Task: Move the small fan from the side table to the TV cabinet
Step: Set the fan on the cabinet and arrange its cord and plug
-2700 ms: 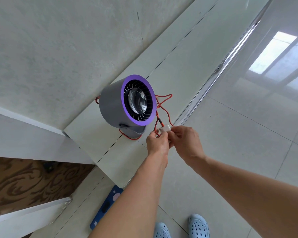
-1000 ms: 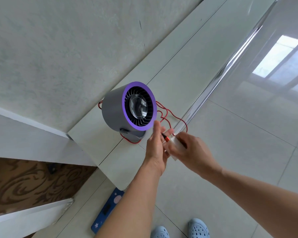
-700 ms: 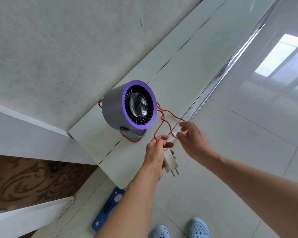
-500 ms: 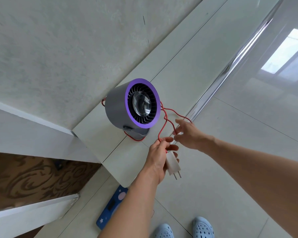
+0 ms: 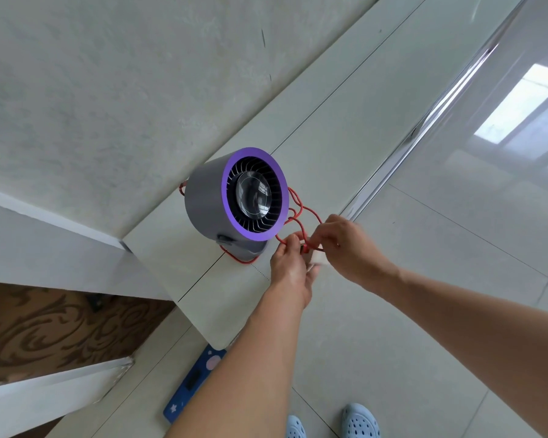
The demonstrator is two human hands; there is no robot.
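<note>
- We see the small fan (image 5: 234, 197), grey with a purple ring round its grille, standing upright on its foot on the pale cabinet surface (image 5: 345, 121), close to the wall (image 5: 108, 90) and towards the near end of that surface.
- A red cord (image 5: 301, 213) loops out from behind the fan and lies in coils to the right of its grille.
- Our left hand (image 5: 290, 268) reaches up just right of the fan's foot, its fingers (image 5: 290, 243) curled and pinching the red cord.
- Our right hand (image 5: 348, 248) meets it from the right, fingers (image 5: 321, 238) bent and pinching the cord where it joins a small white plug (image 5: 318, 257), which sits between the two hands.
- Both hands are touching or nearly touching each other; neither touches the fan body.
- On the tiled floor (image 5: 456, 279) below the near corner of the surface lies a blue flat object (image 5: 193, 382), and two light blue clogs (image 5: 359, 422) show at the bottom edge.
</note>
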